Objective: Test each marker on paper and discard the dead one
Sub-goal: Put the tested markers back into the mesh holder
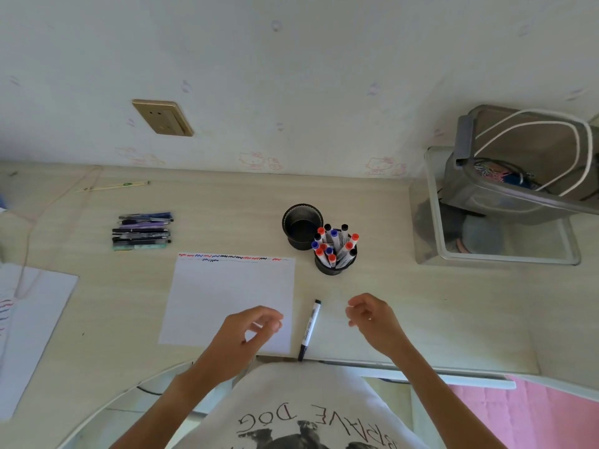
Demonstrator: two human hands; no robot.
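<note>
Black marker (309,330) with white barrel, capped, lying on the pale wood-grain worktop (405,286) just beside the right edge of the paper (227,296), near end at the worktop's front edge, cap end pointing away. White paper sheet flat in front of the person, its far edge lined with short red, blue and black test scribbles, a second short row below. Left hand (246,335) hovering over the paper's near right corner, fingers loosely curled, holding nothing. Right hand (372,319) hovering to the right of the marker, fingers likewise loosely curled — no grip on anything, neither hand touching the marker.

Beyond the paper, two black mesh cups touching: the rear cup (302,225) showing nothing inside, the front cup (335,254) packed with markers capped red, blue and black. Further left, a row of dark pens (142,231) side by side. At the far left, another sheet (32,319) with coloured squiggles. On the right — a clear box (499,222) with a grey bag (518,157) leaning over it, white cord handles showing. Behind, a wall (291,76) with faint cartoon-cat prints and a gold-coloured socket plate (162,117).
</note>
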